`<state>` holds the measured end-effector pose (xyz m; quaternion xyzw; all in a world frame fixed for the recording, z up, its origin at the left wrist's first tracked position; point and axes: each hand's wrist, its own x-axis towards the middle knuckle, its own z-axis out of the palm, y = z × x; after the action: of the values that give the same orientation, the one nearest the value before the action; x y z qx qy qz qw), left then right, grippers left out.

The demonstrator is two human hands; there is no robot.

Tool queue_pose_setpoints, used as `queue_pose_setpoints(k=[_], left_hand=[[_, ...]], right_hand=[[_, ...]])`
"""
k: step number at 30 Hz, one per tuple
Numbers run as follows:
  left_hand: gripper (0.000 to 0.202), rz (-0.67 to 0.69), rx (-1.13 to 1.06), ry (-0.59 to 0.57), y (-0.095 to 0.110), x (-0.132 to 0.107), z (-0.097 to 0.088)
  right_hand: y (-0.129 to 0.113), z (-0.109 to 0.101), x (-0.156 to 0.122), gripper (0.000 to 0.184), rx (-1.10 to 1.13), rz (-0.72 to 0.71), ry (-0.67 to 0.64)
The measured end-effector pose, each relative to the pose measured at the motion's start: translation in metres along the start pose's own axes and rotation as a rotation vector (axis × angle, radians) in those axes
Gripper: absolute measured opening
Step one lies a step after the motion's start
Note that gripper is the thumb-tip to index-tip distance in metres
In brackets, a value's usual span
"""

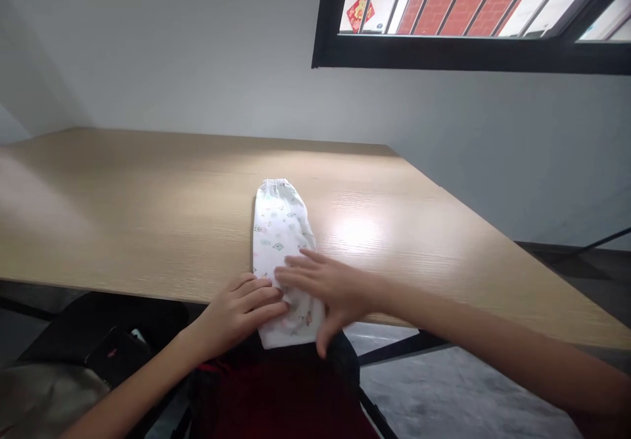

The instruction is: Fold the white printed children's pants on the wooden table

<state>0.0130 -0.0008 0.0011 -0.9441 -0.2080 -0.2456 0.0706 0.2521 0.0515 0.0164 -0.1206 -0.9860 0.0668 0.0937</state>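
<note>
A folded white cloth garment (279, 229) with a small pastel print lies lengthwise on the table. Its far end is gathered like an elastic cuff, and its near end hangs past the table's front edge. My left hand (241, 309) lies on the lower left side of the cloth, fingers stretched out. Over the right side is my right hand (332, 288), open with the thumb spread away and slightly blurred. Whether its fingertips press on the cloth or hover just above it, I cannot tell. Parts of the garment are hidden under both hands.
The light wooden table (148, 209) reaches back to a grey wall (197, 51). A dark-framed window (444, 51) with bars is at the upper right. Below the table edge on the left are a black seat (89, 324) and a dark phone-like object (116, 355).
</note>
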Motion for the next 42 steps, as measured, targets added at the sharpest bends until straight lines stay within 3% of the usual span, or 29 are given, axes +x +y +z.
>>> queue_pose_setpoints(k=[2, 5, 6, 8, 10, 12, 14, 18, 21, 23, 25, 29, 31, 34, 38, 40, 42], left_hand=[[0.018, 0.001, -0.124, 0.069, 0.005, 0.006, -0.002], [0.012, -0.05, -0.335, 0.087, 0.02, 0.008, -0.016], [0.01, -0.088, -0.406, 0.08, 0.026, 0.007, -0.023], [0.005, -0.239, -0.523, 0.062, 0.036, 0.009, -0.041], [0.008, -0.485, -0.564, 0.046, 0.035, 0.017, -0.057], [0.018, -0.719, -0.533, 0.051, 0.016, 0.034, -0.067], [0.027, -0.849, -0.5, 0.051, -0.018, 0.054, -0.065], [0.026, -0.96, -0.308, -0.062, -0.096, 0.082, -0.032], [0.021, -1.01, -0.141, -0.079, -0.122, 0.082, -0.002], [0.027, -1.015, -0.046, -0.043, -0.117, 0.076, 0.009], [0.028, -1.003, 0.06, -0.001, -0.098, 0.07, 0.014], [0.024, -0.764, 0.205, -0.099, -0.047, 0.061, 0.022], [0.032, -0.617, 0.226, -0.161, -0.022, 0.056, 0.027], [0.04, -0.535, 0.239, -0.174, 0.003, 0.046, 0.03], [0.03, -0.488, 0.119, -0.219, 0.005, 0.031, 0.009], [0.026, -0.45, 0.044, -0.237, -0.006, 0.025, -0.004], [0.024, -0.404, 0.049, -0.226, -0.02, 0.019, -0.011]], right_hand=[[-0.024, 0.006, -0.007, 0.074, -0.059, -0.074, 0.067], [-0.053, 0.008, -0.009, 0.024, -0.078, -0.123, 0.22], [-0.062, 0.006, -0.009, 0.016, -0.024, -0.118, 0.279], [-0.074, -0.005, -0.009, 0.008, 0.159, -0.057, 0.375], [-0.074, -0.021, -0.007, 0.015, 0.34, 0.102, 0.44], [-0.055, -0.036, 0.002, 0.026, 0.447, 0.287, 0.486], [-0.02, -0.047, 0.019, 0.027, 0.508, 0.436, 0.507], [0.07, -0.046, 0.059, 0.018, 0.519, 0.659, 0.377], [0.108, -0.032, 0.075, 0.022, 0.402, 0.748, 0.278], [0.109, -0.023, 0.077, 0.035, 0.263, 0.746, 0.321], [0.096, -0.015, 0.078, 0.045, 0.059, 0.682, 0.4], [0.075, 0.002, 0.087, 0.044, -0.344, 0.472, 0.361], [0.084, 0.01, 0.099, 0.04, -0.476, 0.397, 0.309], [0.113, 0.012, 0.123, 0.04, -0.551, 0.392, 0.299], [0.129, -0.004, 0.14, 0.039, -0.51, 0.489, 0.365], [0.118, -0.013, 0.133, 0.036, -0.468, 0.44, 0.375], [0.096, -0.017, 0.115, 0.031, -0.375, 0.301, 0.324]])
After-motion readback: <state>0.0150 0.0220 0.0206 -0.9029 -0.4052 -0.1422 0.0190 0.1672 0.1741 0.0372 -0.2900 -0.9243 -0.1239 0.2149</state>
